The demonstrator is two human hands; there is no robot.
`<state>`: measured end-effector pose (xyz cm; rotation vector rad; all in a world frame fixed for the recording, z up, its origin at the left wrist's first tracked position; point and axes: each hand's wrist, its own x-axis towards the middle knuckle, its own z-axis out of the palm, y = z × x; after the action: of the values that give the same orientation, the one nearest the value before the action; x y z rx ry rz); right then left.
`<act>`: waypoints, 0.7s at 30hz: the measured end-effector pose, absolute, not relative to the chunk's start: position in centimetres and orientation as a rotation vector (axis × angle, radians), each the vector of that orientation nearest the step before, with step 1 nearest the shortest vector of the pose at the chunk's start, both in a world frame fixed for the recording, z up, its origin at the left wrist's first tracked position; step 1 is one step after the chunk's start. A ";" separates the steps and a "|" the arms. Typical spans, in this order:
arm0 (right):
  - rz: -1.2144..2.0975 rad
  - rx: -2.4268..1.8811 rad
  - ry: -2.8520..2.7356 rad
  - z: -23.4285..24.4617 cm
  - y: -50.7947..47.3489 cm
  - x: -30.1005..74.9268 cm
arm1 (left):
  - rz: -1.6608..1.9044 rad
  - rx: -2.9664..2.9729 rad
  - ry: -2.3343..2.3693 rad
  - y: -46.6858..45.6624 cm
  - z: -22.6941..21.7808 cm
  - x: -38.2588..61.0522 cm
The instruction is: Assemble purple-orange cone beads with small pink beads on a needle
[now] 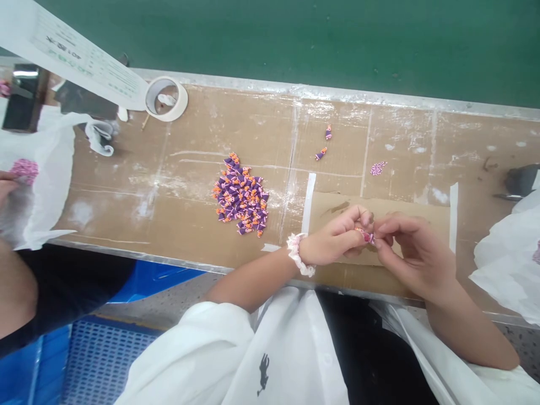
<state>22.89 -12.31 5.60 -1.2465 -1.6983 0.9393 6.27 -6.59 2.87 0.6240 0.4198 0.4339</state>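
Note:
My left hand [337, 239], with a white frilly band on its wrist, is closed around a small purple, pink and orange figurine [366, 235]. My right hand [415, 253] meets it from the right, thumb and forefinger pinched at the figurine's end; whatever sits between those fingertips is too small to make out. Both hands are above a cardboard sheet [426, 211] taped to the table. Beyond them lies a little heap of tiny pink-and-white pieces [378, 168]. Two similar figurines, one [328, 133] behind the other [321, 154], rest farther back.
A large pile of purple-and-orange figurines [241, 194] lies left of my hands. Farther left are a tape roll [181, 101], a paper sheet [84, 62] and a dark phone-like object [25, 98]. Another person's hand [6, 185] is at the left edge. White plastic [502, 264] lies at right.

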 end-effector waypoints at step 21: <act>0.299 -1.690 -1.801 1.9 -8.2 27.0 | 0.999 0.637 0.960 -1.1 0.7 4.8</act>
<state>26.99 -8.19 1.95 -1.6899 -1.8009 0.2991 4.84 -1.14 0.71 0.6374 0.9595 0.9991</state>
